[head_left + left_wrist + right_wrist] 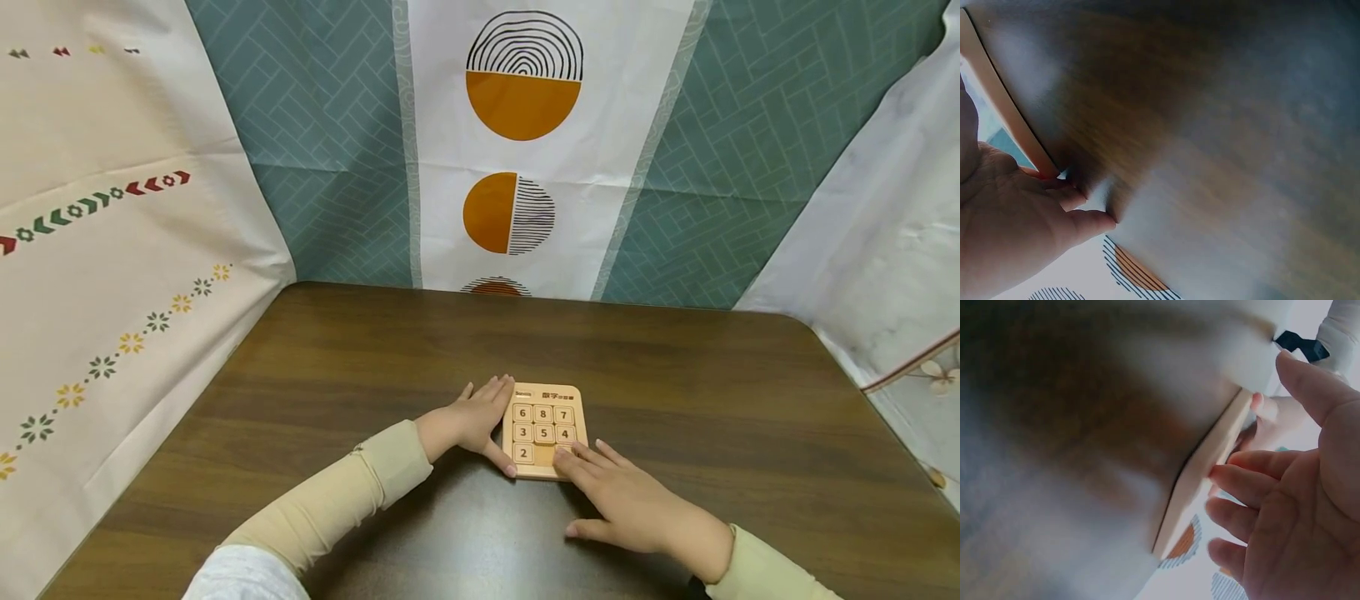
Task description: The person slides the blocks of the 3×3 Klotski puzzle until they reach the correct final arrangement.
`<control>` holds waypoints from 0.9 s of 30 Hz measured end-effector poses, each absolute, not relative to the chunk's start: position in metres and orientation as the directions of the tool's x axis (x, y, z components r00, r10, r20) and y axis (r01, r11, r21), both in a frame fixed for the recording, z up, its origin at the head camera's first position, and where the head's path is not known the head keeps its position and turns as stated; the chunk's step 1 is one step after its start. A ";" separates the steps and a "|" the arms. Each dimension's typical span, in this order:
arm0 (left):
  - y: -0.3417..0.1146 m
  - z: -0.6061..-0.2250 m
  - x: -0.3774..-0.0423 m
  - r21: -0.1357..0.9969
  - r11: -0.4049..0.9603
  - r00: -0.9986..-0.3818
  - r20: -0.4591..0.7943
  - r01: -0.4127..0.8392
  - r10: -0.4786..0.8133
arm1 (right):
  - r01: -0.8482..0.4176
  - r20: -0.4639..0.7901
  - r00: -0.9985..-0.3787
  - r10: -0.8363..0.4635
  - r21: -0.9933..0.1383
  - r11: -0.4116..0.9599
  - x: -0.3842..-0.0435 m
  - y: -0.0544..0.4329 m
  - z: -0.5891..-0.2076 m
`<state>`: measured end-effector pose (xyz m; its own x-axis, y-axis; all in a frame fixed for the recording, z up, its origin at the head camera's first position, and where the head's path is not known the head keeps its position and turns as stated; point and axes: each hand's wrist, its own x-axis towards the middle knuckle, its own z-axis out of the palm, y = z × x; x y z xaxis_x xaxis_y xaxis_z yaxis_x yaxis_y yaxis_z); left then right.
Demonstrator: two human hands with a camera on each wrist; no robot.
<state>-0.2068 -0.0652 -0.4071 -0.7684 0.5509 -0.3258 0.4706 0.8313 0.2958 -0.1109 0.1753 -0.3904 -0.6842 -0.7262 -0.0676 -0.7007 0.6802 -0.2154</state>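
Observation:
A wooden sliding number puzzle (543, 390) lies flat on the dark brown table. Its top row of tiles reads 6, 8, 7 and the middle row 3, 5, 4. Below them the 2 tile (523, 453) sits at the left, with a bare slot in the middle. My left hand (474, 421) lies along the puzzle's left side, straight fingers at the upper corner and thumb at the lower one. With fingers extended, my right hand (626, 500) touches the lower right tile, whose number its fingertips cover. The right thumb points left over the table.
The brown wooden table (360, 342) extends around the puzzle on all sides. Behind it hangs a teal and white curtain (337, 167) with orange half circles. Patterned pale cloths hang at the left (112, 292) and right (892, 242).

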 end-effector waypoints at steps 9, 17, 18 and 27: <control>-0.066 -0.405 -0.207 0.281 0.841 -0.777 -0.329 0.463 0.537 | -0.753 -0.021 -0.640 -0.768 -0.181 0.633 -0.115 0.156 -0.385; -0.059 -0.412 -0.201 0.305 0.827 -0.759 -0.336 0.473 0.558 | -0.758 -0.098 -0.618 -0.780 -0.189 0.624 -0.111 0.142 -0.393; -0.059 -0.412 -0.200 0.304 0.827 -0.759 -0.336 0.473 0.558 | -0.752 -0.107 -0.622 -0.776 -0.193 0.630 -0.110 0.143 -0.393; -0.064 -0.409 -0.206 0.288 0.840 -0.782 -0.317 0.460 0.537 | -0.710 -0.099 -0.665 -0.740 -0.223 0.668 -0.113 0.161 -0.390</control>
<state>-0.2061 -0.0635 -0.4092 -0.7818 0.5368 -0.3173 0.4598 0.8399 0.2882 -0.1126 0.1615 -0.3902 -0.6654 -0.7399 -0.0992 -0.7098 0.6682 -0.2229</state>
